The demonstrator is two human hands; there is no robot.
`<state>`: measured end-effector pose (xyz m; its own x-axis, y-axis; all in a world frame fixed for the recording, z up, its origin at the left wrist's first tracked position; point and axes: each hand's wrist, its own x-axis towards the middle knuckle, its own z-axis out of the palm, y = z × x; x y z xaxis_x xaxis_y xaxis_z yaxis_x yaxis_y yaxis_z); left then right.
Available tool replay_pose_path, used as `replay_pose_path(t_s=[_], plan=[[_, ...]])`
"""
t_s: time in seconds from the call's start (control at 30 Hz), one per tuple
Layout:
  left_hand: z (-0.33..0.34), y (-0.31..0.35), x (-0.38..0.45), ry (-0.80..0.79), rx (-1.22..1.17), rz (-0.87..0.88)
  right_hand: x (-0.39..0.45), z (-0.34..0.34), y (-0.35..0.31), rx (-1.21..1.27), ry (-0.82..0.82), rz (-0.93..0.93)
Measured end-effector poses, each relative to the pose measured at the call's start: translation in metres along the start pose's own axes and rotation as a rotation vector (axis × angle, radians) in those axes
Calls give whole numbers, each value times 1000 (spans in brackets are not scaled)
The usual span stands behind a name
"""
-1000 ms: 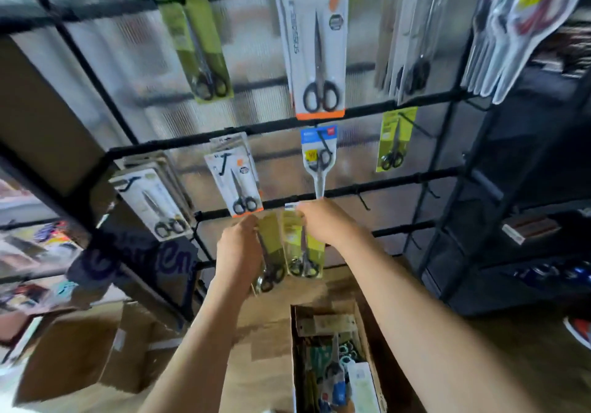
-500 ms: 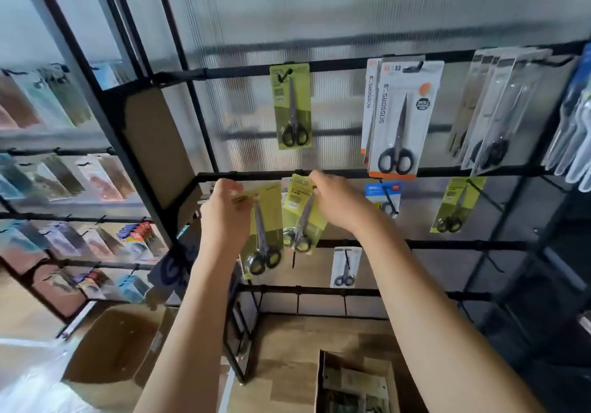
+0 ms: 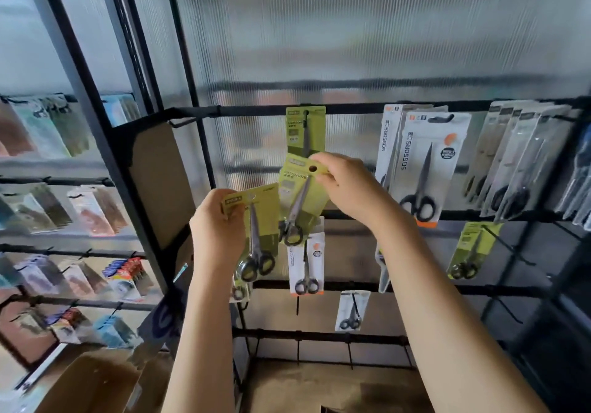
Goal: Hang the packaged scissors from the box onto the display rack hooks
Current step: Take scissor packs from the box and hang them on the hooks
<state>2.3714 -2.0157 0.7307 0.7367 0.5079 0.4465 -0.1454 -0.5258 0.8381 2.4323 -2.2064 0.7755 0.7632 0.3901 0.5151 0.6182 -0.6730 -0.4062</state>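
My left hand (image 3: 217,230) grips the top left of a green scissors pack (image 3: 259,230) in front of the black display rack (image 3: 351,110). My right hand (image 3: 348,185) pinches the top of a second green scissors pack (image 3: 299,201), its hang hole showing, tilted slightly. That pack sits just below a matching green pack hanging (image 3: 305,131) from a hook on the upper bar. The box of scissors is out of view.
White scissors packs (image 3: 425,169) and grey ones (image 3: 518,156) hang to the right. Smaller packs (image 3: 307,262) hang on lower bars, with an empty hook (image 3: 182,122) at upper left. Another rack of goods (image 3: 64,207) stands left. A cardboard box (image 3: 92,384) sits lower left.
Both hands have risen with their green packs towards the upper bar. The view has tilted up, so the box on the floor has dropped out of sight.
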Motion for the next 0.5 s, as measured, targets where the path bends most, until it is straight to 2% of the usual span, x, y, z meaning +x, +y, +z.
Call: replay_pose_path(t_s=[0.2,0.37,0.5], plan=[[-9,5,19,20,-72,57,22,-7,-9,68,187,-104],[-15,6,30,47,-95,65,34,-5,-12,164,342,-89],[-15,6,34,26,-93,88,41,-3,-8,166,384,-79]])
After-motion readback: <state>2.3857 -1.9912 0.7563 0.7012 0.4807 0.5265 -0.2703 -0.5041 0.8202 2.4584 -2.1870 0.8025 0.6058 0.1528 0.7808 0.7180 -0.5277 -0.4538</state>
